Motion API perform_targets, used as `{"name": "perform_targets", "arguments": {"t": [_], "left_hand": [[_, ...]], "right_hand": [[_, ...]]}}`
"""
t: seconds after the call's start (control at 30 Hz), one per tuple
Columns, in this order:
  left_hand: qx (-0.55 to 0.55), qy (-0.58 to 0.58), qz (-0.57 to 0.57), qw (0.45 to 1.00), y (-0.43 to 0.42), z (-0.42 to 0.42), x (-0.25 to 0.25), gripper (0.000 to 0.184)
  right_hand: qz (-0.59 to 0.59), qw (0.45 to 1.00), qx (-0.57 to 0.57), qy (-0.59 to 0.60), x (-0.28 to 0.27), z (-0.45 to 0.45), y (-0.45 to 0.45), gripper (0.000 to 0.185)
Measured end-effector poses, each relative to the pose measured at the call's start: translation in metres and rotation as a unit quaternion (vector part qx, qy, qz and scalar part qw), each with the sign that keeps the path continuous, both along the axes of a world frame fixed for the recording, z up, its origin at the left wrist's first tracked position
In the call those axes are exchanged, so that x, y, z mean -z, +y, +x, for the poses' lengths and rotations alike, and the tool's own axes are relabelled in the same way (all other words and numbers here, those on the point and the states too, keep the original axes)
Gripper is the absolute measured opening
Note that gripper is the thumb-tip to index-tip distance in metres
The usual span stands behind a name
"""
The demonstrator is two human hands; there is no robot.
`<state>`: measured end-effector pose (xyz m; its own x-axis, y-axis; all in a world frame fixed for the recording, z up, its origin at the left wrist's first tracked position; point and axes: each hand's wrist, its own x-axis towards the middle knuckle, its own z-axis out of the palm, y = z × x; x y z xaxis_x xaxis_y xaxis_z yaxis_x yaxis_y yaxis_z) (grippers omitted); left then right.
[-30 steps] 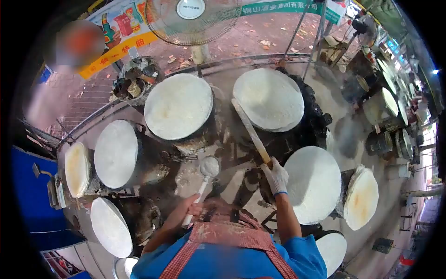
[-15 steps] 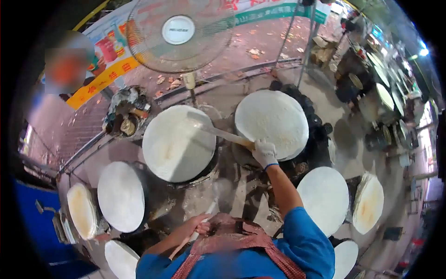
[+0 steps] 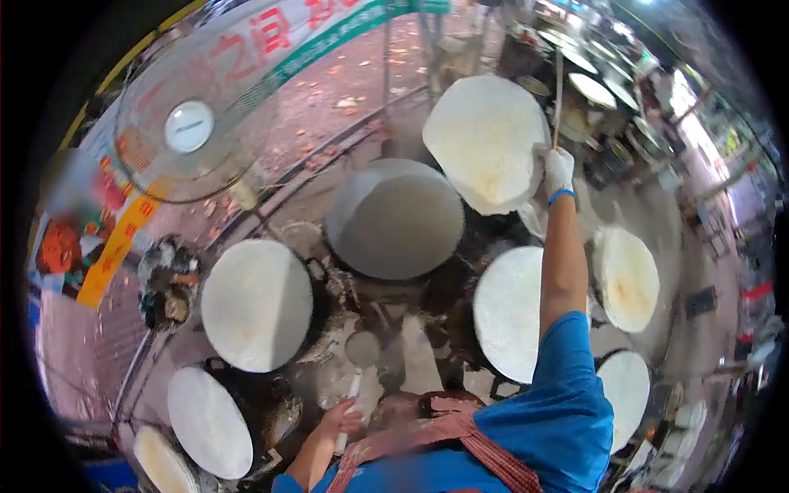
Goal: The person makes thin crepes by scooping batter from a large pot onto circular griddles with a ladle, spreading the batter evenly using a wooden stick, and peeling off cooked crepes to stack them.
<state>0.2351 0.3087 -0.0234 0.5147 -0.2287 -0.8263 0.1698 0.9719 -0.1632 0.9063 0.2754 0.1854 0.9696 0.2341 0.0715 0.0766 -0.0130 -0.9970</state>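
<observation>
My right hand [image 3: 560, 171], in a white glove, is closed round the lower end of a long flat stick [image 3: 559, 99] that points away from me. Directly left of the glove is a large, thin white sheet [image 3: 485, 144] with a faint brown patch; its edge meets the glove. Below and left of the sheet is a round grey pan [image 3: 394, 218] with a bare surface, partly in shadow. My left hand [image 3: 340, 419], low in front of the apron, has its fingers round the pale handle of a ladle [image 3: 362, 349], whose bowl points away from me.
White-topped round pans stand at left [image 3: 257, 306], lower left [image 3: 209, 423], right of centre [image 3: 509, 312] and lower right [image 3: 623, 398]. A browned stack [image 3: 626, 279] lies at right. A fan [image 3: 189, 127] stands at upper left; more pans [image 3: 592, 90] are at upper right.
The view has turned right. My right hand has moved from the pans in front to the upper right with the stick. The sheet has come off the pan, which now shows grey. The left hand keeps the ladle.
</observation>
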Motion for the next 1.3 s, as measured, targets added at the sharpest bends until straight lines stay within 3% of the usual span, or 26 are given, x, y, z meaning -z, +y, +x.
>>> {"name": "perform_targets", "arguments": {"t": [0.1,0.13,0.17,0.2,0.23,0.33,0.47,0.57,0.67,0.73,0.8,0.83,0.9,1.0,1.03,1.07,1.1,1.13,1.23,1.3], "left_hand": [[0.067,0.104,0.054,0.991,-0.018,0.019,0.021,0.02],[0.041,0.101,0.076,0.991,-0.029,0.022,0.029,0.031],[-0.041,-0.145,-0.186,0.971,-0.037,0.03,0.019,0.045],[-0.044,-0.159,-0.199,0.966,-0.047,0.036,0.022,0.049],[-0.056,-0.172,-0.209,0.961,-0.061,0.047,0.022,0.053],[-0.124,-0.086,-0.176,0.973,-0.11,0.1,-0.048,0.046],[-0.099,-0.083,-0.062,0.99,-0.153,0.137,-0.081,0.037],[-0.126,-0.12,-0.157,0.972,-0.159,0.144,-0.074,0.038],[-0.1,-0.104,-0.118,0.983,-0.158,0.147,-0.072,0.04],[-0.099,-0.129,-0.137,0.977,-0.161,0.148,-0.078,0.04],[-0.104,-0.059,-0.059,0.991,-0.168,0.142,-0.087,0.036],[-0.112,-0.021,-0.023,0.993,-0.173,0.137,-0.091,0.035],[-0.129,-0.048,-0.025,0.99,-0.185,0.127,-0.091,0.033],[-0.146,-0.069,0.032,0.986,-0.206,0.101,-0.079,0.028],[-0.217,-0.127,-0.084,0.964,-0.218,0.1,-0.088,0.027],[-0.233,-0.086,0.023,0.968,-0.232,0.098,-0.101,0.025],[-0.236,-0.035,0.13,0.962,-0.248,0.095,-0.115,0.03],[-0.252,-0.003,0.157,0.955,-0.263,0.08,-0.118,0.029],[-0.335,-0.03,0.097,0.937,-0.31,0.04,-0.103,0.026],[-0.406,-0.072,0.073,0.908,-0.345,0.014,-0.088,0.023]], "right_hand": [[0.099,0.992,0.075,-0.039,-0.012,0.028,-0.115,0.012],[-0.077,0.952,0.09,-0.281,0.005,0.06,-0.168,0.013],[-0.225,0.817,0.19,-0.496,0.022,0.092,-0.221,0.015],[0.048,0.97,0.203,-0.123,0.01,0.085,-0.257,0.016],[0.158,0.961,0.229,-0.01,0.011,0.094,-0.298,0.016],[0.144,0.949,0.278,0.042,0.029,0.084,-0.432,0.015],[0.184,0.898,0.394,0.064,0.13,0.08,-0.565,0.018],[0.152,0.867,0.466,0.094,0.225,0.077,-0.605,0.022],[0.03,0.861,0.46,0.215,0.224,0.057,-0.602,0.022],[0.06,0.865,0.462,0.187,0.229,0.059,-0.602,0.022],[0.091,0.884,0.442,0.119,0.245,0.062,-0.607,0.025],[0.004,0.89,0.443,0.105,0.231,0.052,-0.604,0.028],[-0.196,0.897,0.395,0.029,0.284,0.064,-0.635,0.028],[-0.24,0.869,0.407,0.147,0.286,0.058,-0.632,0.028],[-0.233,0.88,0.401,0.103,0.266,0.046,-0.603,0.028],[-0.216,0.901,0.373,0.048,0.244,0.036,-0.564,0.027],[-0.195,0.927,0.32,0.001,0.224,0.022,-0.518,0.027],[-0.172,0.952,0.251,-0.03,0.207,0.001,-0.468,0.026],[-0.132,0.989,-0.026,-0.067,0.173,-0.095,-0.339,0.025],[-0.13,0.963,-0.225,-0.068,0.163,-0.168,-0.282,0.024]]}}
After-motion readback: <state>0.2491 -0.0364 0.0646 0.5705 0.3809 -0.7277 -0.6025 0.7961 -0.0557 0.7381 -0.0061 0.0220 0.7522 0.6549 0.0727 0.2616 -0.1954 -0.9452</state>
